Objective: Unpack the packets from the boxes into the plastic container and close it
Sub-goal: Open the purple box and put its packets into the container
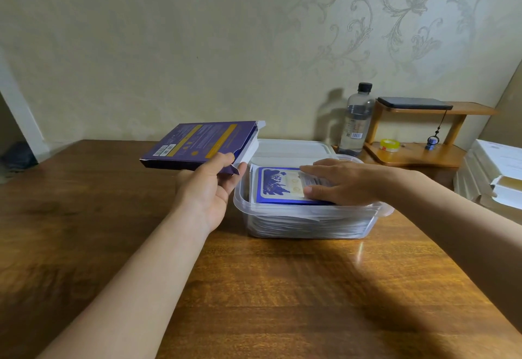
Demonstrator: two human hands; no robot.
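**Packets in container; one box in hand**

Left hand [207, 186] grips a purple box [203, 144] at its open flap end, thumb on top, fingers beneath, held clear of the wooden table [254, 288]. Box back carries yellow panels and a barcode; print unreadable. At 3 o'clock of it, the plastic container [308, 217] holds stacked packets [278, 186]. Right hand [343, 182] lies flat, fingers extended, on the top blue-and-white packet. Lid [293, 148] lies at the container's 12 o'clock.
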